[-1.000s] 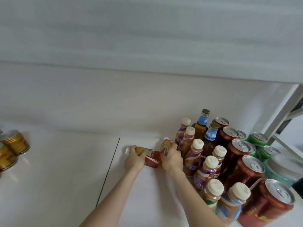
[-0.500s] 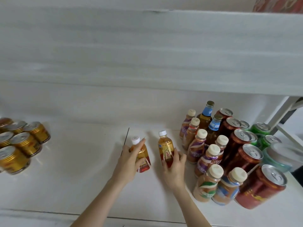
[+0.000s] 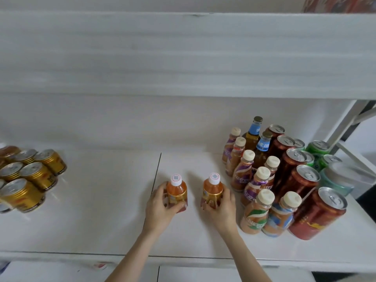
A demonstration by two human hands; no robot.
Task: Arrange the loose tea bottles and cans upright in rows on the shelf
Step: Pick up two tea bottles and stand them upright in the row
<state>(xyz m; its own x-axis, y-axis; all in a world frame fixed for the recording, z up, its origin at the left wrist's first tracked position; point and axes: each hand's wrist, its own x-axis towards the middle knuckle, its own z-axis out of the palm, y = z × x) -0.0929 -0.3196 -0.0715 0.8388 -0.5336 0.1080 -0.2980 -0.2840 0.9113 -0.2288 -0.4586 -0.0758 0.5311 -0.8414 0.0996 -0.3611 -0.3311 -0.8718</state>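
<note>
The left hand (image 3: 160, 206) is holding the left tea bottle (image 3: 176, 191), its grip curling round the lower, labelled part of the body. The right hand (image 3: 221, 206) is doing the same with the right tea bottle (image 3: 212, 190), its grip wrapping the label from the 3 o'clock side. Both bottles are standing upright on the white shelf (image 3: 91, 202), with their long axes vertical, white caps pointing up and bases sitting on the board. They are standing side by side and apart from each other, near the middle of the shelf toward its front edge. The left one is standing just at 3 o'clock of a dark seam (image 3: 157, 174) in the board. At 3 o'clock of the right bottle, upright coffee bottles (image 3: 249, 176) with cream caps are standing in rows just beside the right hand. Red cans (image 3: 301, 181) and green cans (image 3: 318, 147) are standing beyond them. At 1 o'clock, two glass bottles (image 3: 254, 132) with blue neck labels are rising behind. Well apart at 9 o'clock, gold cans (image 3: 32, 176) are standing clustered.
</note>
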